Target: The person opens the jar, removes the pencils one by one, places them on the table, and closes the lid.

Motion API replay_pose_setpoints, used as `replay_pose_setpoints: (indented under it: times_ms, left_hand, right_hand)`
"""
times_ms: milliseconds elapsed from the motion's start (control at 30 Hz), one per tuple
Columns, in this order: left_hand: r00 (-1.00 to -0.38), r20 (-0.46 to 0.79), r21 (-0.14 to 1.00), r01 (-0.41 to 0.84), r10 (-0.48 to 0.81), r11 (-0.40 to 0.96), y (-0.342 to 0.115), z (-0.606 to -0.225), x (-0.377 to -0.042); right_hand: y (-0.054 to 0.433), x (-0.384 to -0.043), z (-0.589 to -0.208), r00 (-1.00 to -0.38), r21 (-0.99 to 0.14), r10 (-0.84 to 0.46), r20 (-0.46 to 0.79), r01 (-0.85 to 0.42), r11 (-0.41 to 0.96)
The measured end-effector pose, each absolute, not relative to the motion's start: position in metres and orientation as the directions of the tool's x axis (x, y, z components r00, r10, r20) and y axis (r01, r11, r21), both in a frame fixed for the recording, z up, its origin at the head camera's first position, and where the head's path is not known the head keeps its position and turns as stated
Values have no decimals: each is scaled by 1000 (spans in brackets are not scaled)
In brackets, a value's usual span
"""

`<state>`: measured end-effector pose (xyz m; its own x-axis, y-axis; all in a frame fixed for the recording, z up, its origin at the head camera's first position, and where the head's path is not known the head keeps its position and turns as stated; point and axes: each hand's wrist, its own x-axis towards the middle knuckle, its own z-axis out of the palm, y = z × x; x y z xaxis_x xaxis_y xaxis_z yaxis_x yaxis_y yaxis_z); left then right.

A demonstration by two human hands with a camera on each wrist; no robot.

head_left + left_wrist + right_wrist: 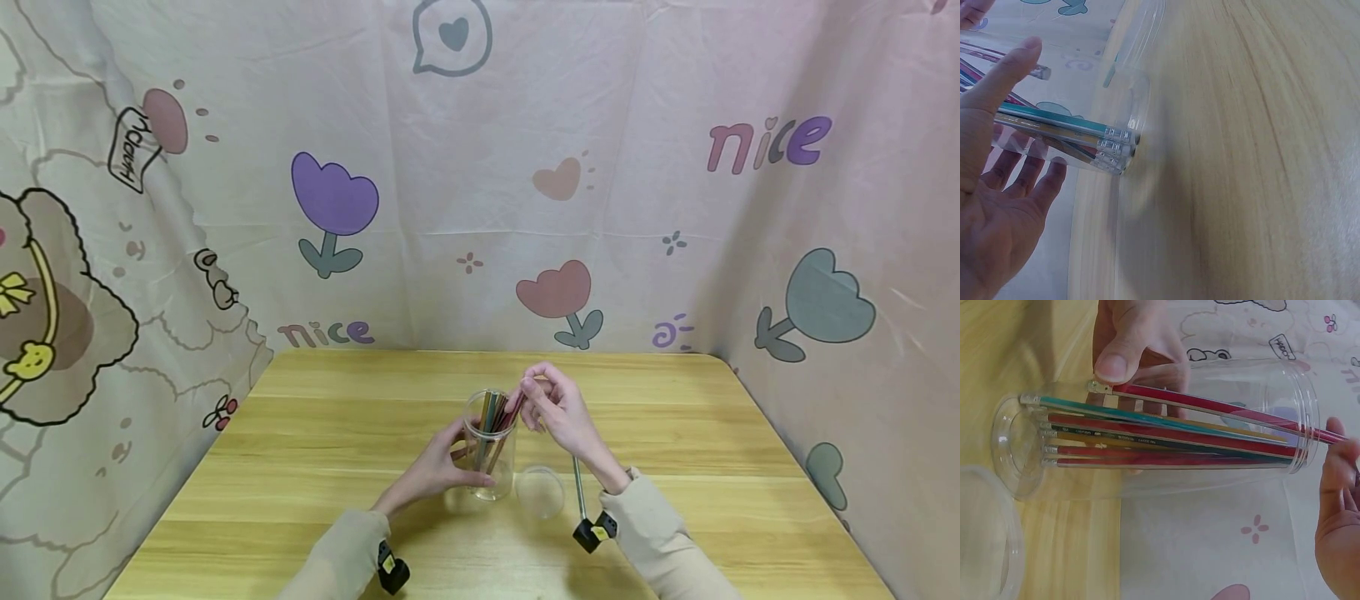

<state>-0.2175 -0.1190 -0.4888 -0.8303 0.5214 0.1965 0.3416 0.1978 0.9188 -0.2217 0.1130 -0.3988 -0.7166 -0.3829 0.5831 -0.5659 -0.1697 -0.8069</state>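
Observation:
A clear plastic jar (506, 468) stands on the table with several pencils (1166, 434) in it, their eraser ends at the bottom. My left hand (438, 467) grips the jar from the left, thumb on the near side and fingers behind. Above the rim, my right hand (558, 412) pinches the upper end of a red pencil (1204, 405). This pencil slants inside the jar, its eraser end raised above those of the others. A clear round lid (540, 492) lies beside the jar. Below my right wrist lies a thin greenish pencil (578, 483), partly hidden.
The wooden table (337, 467) reaches back to a printed cloth (450, 183) that hangs behind it and at both sides. Black wrist cameras, the left one (392, 570) and the right one (592, 533), sit at my sleeves.

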Motion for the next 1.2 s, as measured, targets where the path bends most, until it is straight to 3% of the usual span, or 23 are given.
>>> replay_pose_setpoints:
  times_ms: [200,567,933,1200]
  left_hand:
    - [-829,195,920,339,525,194,-119,-489,-217]
    - [-832,187,928,324,522,184,-119,-489,-216]
    - [-833,185,928,322,522,185,-119,-488,-216]
    - [-848,161,926,307,505,221,-119,-486,-214]
  right_hand:
    - [113,-221,-400,-728,-802,-336,597,-552,-230]
    - [113,-220,-398,-681,-692,-153,716,-664,-284]
    - [118,-219,-392,-702,-692,-70,708,-672,-262]
    - [125,-224,-387,-674,-631,25,738,-704,-326]
